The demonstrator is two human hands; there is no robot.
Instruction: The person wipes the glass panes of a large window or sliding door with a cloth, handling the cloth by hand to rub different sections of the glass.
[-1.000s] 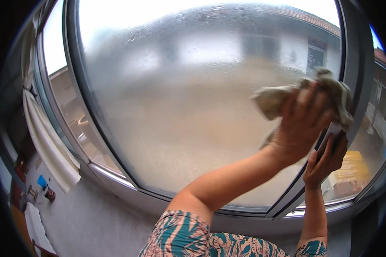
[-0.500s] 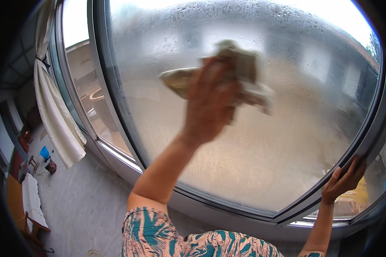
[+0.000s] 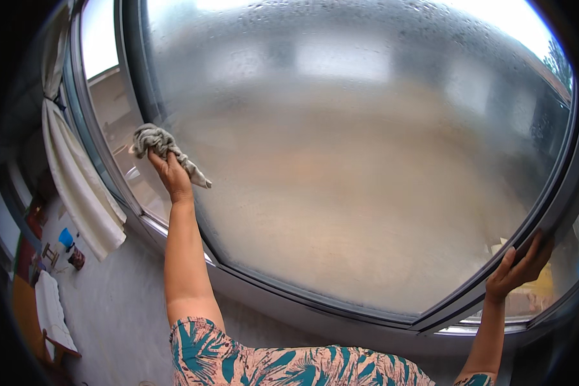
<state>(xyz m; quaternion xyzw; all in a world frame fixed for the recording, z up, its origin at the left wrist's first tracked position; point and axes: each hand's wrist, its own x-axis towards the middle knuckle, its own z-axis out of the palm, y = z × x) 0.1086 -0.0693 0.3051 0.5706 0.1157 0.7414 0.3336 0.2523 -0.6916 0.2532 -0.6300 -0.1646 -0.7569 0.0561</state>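
A large window pane (image 3: pixel 341 174), fogged and dotted with water drops toward its top, fills the middle of the view. My left hand (image 3: pixel 172 175) grips a crumpled grey-beige cloth (image 3: pixel 157 140) at the left upright of the window frame (image 3: pixel 130 77). One end of the cloth hangs over the edge of the glass. On the right, my right hand (image 3: pixel 516 270) holds the slanting edge of the sash frame, thumb on the near side; its fingertips are partly in shadow.
A tied cream curtain (image 3: pixel 77 174) hangs left of the window. On the grey floor (image 3: pixel 119 309) at lower left stand a blue container (image 3: pixel 65 238), a dark patterned bin (image 3: pixel 76 258) and a wooden seat with a white cover (image 3: pixel 53 309). The lower window wall runs below the pane.
My left hand has swept the cloth from the middle of the pane left to the frame upright. The cloth is now bunched smaller. My right hand stays on the sash frame.
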